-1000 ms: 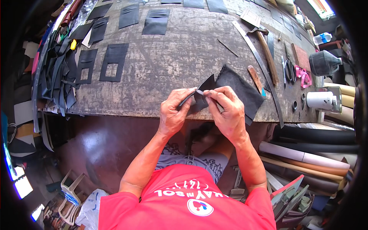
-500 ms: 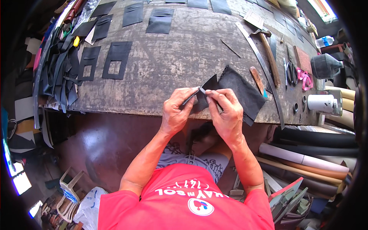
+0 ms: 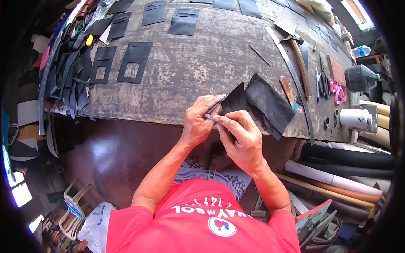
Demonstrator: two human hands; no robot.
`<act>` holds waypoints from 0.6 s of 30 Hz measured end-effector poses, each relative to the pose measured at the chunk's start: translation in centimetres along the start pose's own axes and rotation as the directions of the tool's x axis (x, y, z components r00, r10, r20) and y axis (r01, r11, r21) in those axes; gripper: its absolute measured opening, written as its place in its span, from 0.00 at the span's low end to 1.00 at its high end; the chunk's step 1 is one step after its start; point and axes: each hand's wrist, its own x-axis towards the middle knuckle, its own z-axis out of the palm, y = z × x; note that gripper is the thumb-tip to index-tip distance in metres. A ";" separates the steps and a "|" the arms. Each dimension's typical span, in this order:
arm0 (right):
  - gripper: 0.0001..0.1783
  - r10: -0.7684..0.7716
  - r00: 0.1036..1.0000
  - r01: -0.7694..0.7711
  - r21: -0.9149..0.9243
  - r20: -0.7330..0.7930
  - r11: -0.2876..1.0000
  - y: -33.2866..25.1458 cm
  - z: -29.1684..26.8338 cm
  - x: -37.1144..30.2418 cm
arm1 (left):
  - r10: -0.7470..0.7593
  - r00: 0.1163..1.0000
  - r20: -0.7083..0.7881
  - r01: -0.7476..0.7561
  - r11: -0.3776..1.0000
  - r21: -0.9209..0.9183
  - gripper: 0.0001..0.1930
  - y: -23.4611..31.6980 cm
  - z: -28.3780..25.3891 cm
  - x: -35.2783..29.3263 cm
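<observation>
My left hand [image 3: 200, 119] is closed on a piece of black leather [image 3: 236, 100], gripping it along its left edge. The leather is held up at the table's front edge, its upper corner pointing away from me. My right hand [image 3: 242, 138] is closed too, thumb and forefinger pinching the near end of the piece beside my left fingertips. A small greyish strip or folded edge shows between the fingers; its exact form is too small to tell. Just right of my hands, a larger black sheet [image 3: 270, 105] with a rough surface lies on the worn wooden table [image 3: 181, 71].
Cut black leather panels [image 3: 135, 63] lie at the left and far side. Black strips [image 3: 69, 78] hang over the left edge. At right are a wooden-handled blade [image 3: 287, 89], a metal ruler [image 3: 291, 71], a hammer [image 3: 300, 67], scissors [image 3: 324, 84] and a white thread spool [image 3: 353, 120].
My hands have shifted slightly, the right one lower and nearer to me. The leather has turned so that more of its face shows, and the pinch has moved down its edge.
</observation>
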 end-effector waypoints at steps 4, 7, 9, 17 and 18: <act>0.11 -0.001 0.999 0.000 -0.026 -0.044 1.000 0.8 0.1 0.3 | 0.011 1.000 0.006 -0.011 1.000 0.021 0.17 -0.1 -0.1 0.0; 0.10 0.021 0.998 -0.027 -0.118 -0.055 0.993 2.9 -0.4 1.1 | 0.000 1.000 -0.007 0.000 0.999 0.035 0.16 -0.2 0.0 -0.2; 0.08 0.049 0.994 -0.062 -0.135 -0.099 0.989 4.4 -0.8 1.9 | 0.000 1.000 -0.005 0.001 0.999 0.041 0.16 0.1 -0.1 -0.1; 0.06 0.086 0.973 -0.161 -0.366 -0.212 0.917 7.6 -3.6 3.9 | -0.059 0.998 -0.027 0.059 0.998 -0.027 0.14 0.4 0.1 0.1; 0.06 0.053 0.970 -0.152 -0.420 -0.239 0.895 7.1 -4.6 4.0 | -0.119 0.992 -0.037 0.116 0.991 -0.066 0.14 0.5 0.1 0.1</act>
